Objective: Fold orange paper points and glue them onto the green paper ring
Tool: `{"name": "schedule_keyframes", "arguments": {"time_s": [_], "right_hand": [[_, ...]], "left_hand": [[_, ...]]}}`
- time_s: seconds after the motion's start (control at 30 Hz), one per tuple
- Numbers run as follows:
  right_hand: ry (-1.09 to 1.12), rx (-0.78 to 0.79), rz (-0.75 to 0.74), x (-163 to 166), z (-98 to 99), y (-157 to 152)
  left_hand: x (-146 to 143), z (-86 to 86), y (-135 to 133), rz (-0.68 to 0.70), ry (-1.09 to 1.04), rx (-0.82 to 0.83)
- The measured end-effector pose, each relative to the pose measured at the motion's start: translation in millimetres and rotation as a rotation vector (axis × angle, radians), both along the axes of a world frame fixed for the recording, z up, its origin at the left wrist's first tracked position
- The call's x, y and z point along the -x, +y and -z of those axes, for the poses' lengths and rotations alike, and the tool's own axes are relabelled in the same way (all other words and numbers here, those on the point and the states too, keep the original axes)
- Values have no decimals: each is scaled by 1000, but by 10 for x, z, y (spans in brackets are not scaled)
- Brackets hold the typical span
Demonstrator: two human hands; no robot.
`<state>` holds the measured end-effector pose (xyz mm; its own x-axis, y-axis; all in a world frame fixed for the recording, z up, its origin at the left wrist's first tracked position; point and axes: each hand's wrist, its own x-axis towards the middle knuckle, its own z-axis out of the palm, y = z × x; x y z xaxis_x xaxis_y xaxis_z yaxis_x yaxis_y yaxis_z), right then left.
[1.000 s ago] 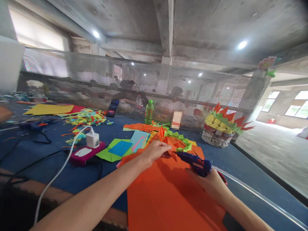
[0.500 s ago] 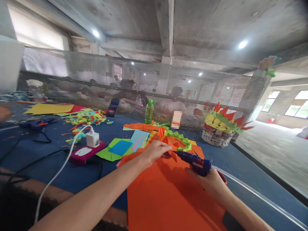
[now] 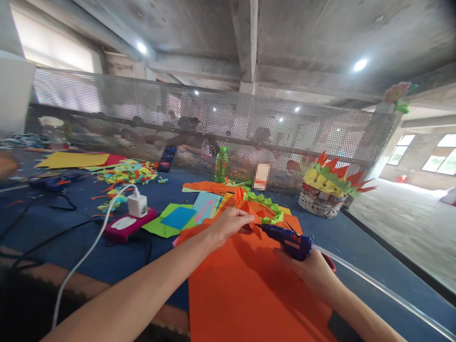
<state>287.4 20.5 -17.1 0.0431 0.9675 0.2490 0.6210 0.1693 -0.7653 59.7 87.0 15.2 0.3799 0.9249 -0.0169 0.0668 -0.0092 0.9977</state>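
Observation:
My right hand [image 3: 309, 263] is closed around a blue hot glue gun [image 3: 290, 240], its nozzle pointing left. A long clear glue stick [image 3: 377, 285] sticks out of the gun's back end. Between the fingertips of my left hand [image 3: 233, 222] is a folded orange paper piece [image 3: 257, 231], right at the nozzle's tip. Just beyond lies a ring of folded green paper [image 3: 269, 204] with orange points. Under both hands spreads a large orange paper sheet [image 3: 228, 289]. A red handle [image 3: 329, 262] shows partly behind my right hand.
A white charger [image 3: 137, 204] is plugged into a magenta power strip [image 3: 117, 232], its white cable crossing the table's left side. Paper scraps [image 3: 124, 172], a green bottle [image 3: 221, 166] and a basket with paper points [image 3: 320, 202] stand around. A mesh partition [image 3: 228, 114] runs behind.
Hardly anything differs. The glue gun has shifted very slightly to the left, its nozzle closer to the orange paper piece; my left hand stays in place.

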Motion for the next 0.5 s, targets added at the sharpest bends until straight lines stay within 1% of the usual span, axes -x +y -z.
{"name": "schedule_keyframes", "arguments": {"time_s": [0.27,0.5], "right_hand": [[-1,-22,-8,35,-91,-34],[-20,-45,-29,1,-30,-22]], "left_hand": [[17,24,49,18,-36,-12],[10,29,29,26,-11,-2]]}}
